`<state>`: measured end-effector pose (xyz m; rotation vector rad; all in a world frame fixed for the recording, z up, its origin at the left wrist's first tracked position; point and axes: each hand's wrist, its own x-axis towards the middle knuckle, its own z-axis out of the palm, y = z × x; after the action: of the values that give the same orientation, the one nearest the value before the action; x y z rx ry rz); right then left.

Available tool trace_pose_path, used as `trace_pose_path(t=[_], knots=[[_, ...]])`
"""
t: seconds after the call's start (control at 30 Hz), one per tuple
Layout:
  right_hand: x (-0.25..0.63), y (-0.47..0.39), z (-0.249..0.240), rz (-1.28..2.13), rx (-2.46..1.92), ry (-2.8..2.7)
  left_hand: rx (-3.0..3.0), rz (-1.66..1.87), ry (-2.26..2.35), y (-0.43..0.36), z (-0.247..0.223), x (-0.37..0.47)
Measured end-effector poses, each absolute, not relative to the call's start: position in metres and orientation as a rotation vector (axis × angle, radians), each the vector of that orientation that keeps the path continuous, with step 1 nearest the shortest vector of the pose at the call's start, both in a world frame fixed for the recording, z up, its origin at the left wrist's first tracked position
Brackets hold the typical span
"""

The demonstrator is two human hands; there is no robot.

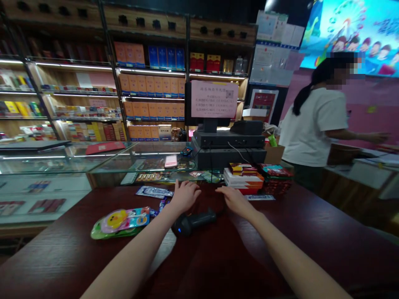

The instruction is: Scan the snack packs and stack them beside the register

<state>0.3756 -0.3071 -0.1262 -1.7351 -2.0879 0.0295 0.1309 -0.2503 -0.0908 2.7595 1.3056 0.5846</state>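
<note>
My left hand (186,196) hovers over or rests on the dark red table (212,265), its fingers apart and nothing visible in them. Just below it lies a black barcode scanner (198,222) with a small blue light. Opposite, my right hand (233,198) stretches its fingers leftward, beside a stack of boxes (241,180); it appears to hold nothing. Left of my left forearm are two overlapping packaged items, the upper one a toy pack with a yellow duck face (120,220). A blue-and-white wrapped strip (155,192) sits behind them, and small blue-purple packets are partly hidden by my left arm.
Behind the table stand a glass display counter (156,149) and a monitor with a pink paper sign (214,99). A similar wrapped strip (261,197) and a red-green box (276,178) lie at right. Another person (314,120) stands beyond. Stocked shelves (152,85) line the back.
</note>
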Motion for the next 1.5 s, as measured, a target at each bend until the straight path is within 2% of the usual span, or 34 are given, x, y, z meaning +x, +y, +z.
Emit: trace_pose_path(t=[0.2, 0.7, 1.17, 1.5], knots=[[0.338, -0.287, -0.125, 0.098, -1.663, -2.165, 2.737, 0.577, 1.428, -0.23, -0.101, 0.084], [0.27, -0.231, -0.13, 0.265, -1.521, -2.334, 2.664, 0.297, 1.749, -0.184, -0.109, -0.003], [0.22, -0.188, -0.123, 0.399, -1.459, -2.418, 2.665, 0.139, 1.806, -0.151, -0.12, -0.038], [0.203, -0.178, -0.123, 0.348, -1.522, -2.424, 2.721, 0.128, 1.827, -0.152, -0.121, -0.043]])
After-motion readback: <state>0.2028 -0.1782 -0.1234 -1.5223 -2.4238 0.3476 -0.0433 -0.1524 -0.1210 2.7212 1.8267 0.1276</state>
